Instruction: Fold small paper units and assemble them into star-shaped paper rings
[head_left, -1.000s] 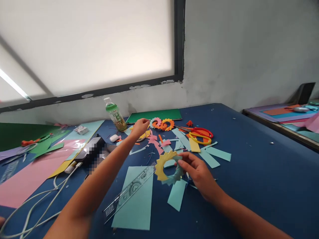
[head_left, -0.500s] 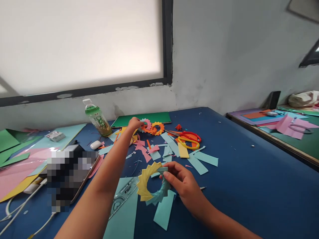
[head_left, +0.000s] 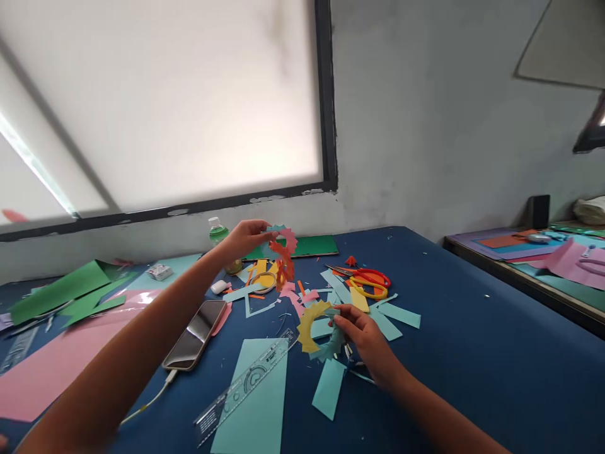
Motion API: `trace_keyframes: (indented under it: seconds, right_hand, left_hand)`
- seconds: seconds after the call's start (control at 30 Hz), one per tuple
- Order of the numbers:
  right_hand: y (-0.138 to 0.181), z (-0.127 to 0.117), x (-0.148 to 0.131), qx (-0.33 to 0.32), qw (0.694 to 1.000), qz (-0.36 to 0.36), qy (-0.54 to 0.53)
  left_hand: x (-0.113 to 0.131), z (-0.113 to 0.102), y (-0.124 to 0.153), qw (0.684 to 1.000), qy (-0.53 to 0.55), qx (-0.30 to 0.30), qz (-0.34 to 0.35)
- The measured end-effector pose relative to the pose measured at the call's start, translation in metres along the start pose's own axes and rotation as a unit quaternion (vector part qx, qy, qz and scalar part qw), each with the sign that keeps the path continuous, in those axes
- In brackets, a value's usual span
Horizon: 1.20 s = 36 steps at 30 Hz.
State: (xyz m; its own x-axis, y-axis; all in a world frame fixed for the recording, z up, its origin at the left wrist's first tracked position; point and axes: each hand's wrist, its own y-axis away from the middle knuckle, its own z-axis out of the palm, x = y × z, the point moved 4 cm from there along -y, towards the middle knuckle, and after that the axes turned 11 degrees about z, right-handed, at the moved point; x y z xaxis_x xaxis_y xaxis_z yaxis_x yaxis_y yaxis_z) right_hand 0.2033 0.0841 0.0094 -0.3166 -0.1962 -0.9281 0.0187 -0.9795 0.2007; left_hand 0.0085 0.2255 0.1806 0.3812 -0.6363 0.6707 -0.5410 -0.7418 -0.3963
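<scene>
Raised over the far part of the table, my left hand (head_left: 249,239) pinches a pink and light-blue folded-paper ring (head_left: 290,239). An orange folded-paper ring (head_left: 284,263) hangs below it, seen nearly edge-on; the two look linked. Closer to me, my right hand (head_left: 362,333) grips the right side of a yellow and light-blue paper ring (head_left: 308,329) between thumb and fingers, held up in the air. Below that ring lies a light-blue paper strip (head_left: 329,388), with a clear ruler (head_left: 246,386) across a light-blue sheet (head_left: 258,416) to its left.
Red-and-yellow-handled scissors (head_left: 366,282) lie beyond my right hand among paper strips. A phone (head_left: 196,335) with a cable, a green-capped-liquid bottle (head_left: 218,231), a white earphone case (head_left: 218,287) and green sheets (head_left: 66,293) are to the left. A second table (head_left: 508,268) stands right.
My left hand has lifted the pink and blue ring off the table, and the orange ring now hangs with it. My right hand still holds the yellow and blue ring. The camera view has shifted.
</scene>
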Motion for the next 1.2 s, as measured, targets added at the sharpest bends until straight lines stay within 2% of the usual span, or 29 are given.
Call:
trace_keyframes:
  seconds: [0.1,0.13,0.2,0.27,0.37,0.47,0.57,0.77,0.9,1.03,1.2]
  right_hand:
    - [-0.001,-0.004,0.0,0.019,1.0,-0.014,-0.005]
    - [-0.002,-0.006,0.0,0.026,0.999,-0.018,-0.007]
    - [-0.003,-0.008,0.001,0.036,0.999,-0.025,-0.011]
    - [-0.004,-0.01,0.002,0.045,0.998,-0.029,-0.012]
    - [-0.004,-0.011,0.0,0.063,0.998,-0.03,-0.01]
    - [-0.005,-0.01,-0.005,0.074,0.997,-0.023,-0.002]
    - [-0.007,-0.007,-0.013,0.079,0.997,-0.016,0.007]
    - [-0.021,-0.002,-0.025,0.057,0.997,0.0,0.053]
    - [-0.029,-0.001,-0.021,0.033,0.997,-0.015,0.062]
    - [-0.028,-0.002,-0.011,0.045,0.997,-0.013,0.06]
    - [-0.024,-0.002,-0.009,0.04,0.997,-0.018,0.062]
  left_hand:
    - [0.029,-0.001,0.041,0.999,0.028,-0.042,-0.012]
    - [0.036,0.002,0.054,0.997,0.042,-0.055,-0.016]
    - [0.04,0.017,0.081,0.984,0.13,-0.117,-0.046]
    - [0.033,0.036,0.105,0.965,0.194,-0.158,-0.081]
    - [0.006,0.065,0.129,0.938,0.251,-0.198,-0.136]
    - [-0.024,0.081,0.138,0.933,0.276,-0.175,-0.151]
    - [-0.04,0.082,0.139,0.928,0.305,-0.147,-0.157]
    - [-0.041,0.076,0.144,0.893,0.394,-0.161,-0.143]
    - [-0.049,0.079,0.149,0.898,0.398,-0.13,-0.137]
    - [-0.056,0.087,0.148,0.903,0.387,-0.119,-0.143]
    - [-0.076,0.095,0.147,0.913,0.343,-0.045,-0.217]
